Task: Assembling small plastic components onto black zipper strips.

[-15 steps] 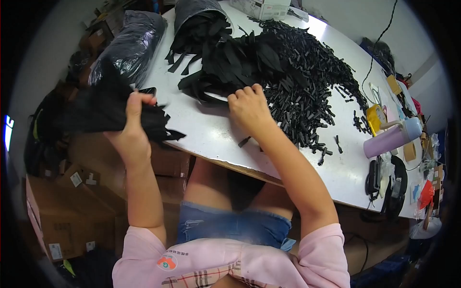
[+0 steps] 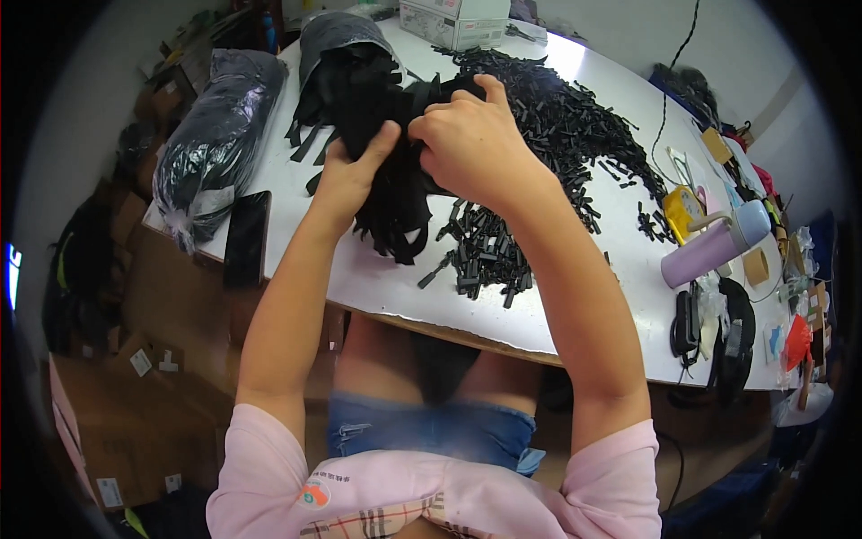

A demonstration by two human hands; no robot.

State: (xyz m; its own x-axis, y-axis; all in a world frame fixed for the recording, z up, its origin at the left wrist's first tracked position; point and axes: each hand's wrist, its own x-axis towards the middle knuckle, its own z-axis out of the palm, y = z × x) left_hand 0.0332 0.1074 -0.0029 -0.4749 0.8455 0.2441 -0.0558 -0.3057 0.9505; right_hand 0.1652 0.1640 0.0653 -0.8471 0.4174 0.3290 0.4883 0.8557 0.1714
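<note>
A bunch of black fabric strips (image 2: 395, 211) hangs from my left hand (image 2: 352, 180), whose thumb and fingers are closed on it above the white table (image 2: 377, 286). Close by on the right, my right hand (image 2: 480, 148) is curled against the upper part of the black strips. Its fingertips are partly hidden, but they appear to grip them. More strips spill from a dark plastic bag (image 2: 346, 34) just behind my hands. Small black narrow pieces (image 2: 575, 126) lie heaped to the right, with a smaller cluster under my right forearm.
A wrapped black bundle (image 2: 220, 126) and a dark phone (image 2: 247, 238) lie at the table's left edge. On the right stand a lilac bottle (image 2: 709, 251), a yellow packet (image 2: 684, 211) and a tape roll (image 2: 756, 267). A white box (image 2: 453, 22) sits at the back.
My left hand has swung from the table's left side to the middle, bringing the black strips in front of the bag. My right hand has moved up and forward, uncovering the near cluster of pieces.
</note>
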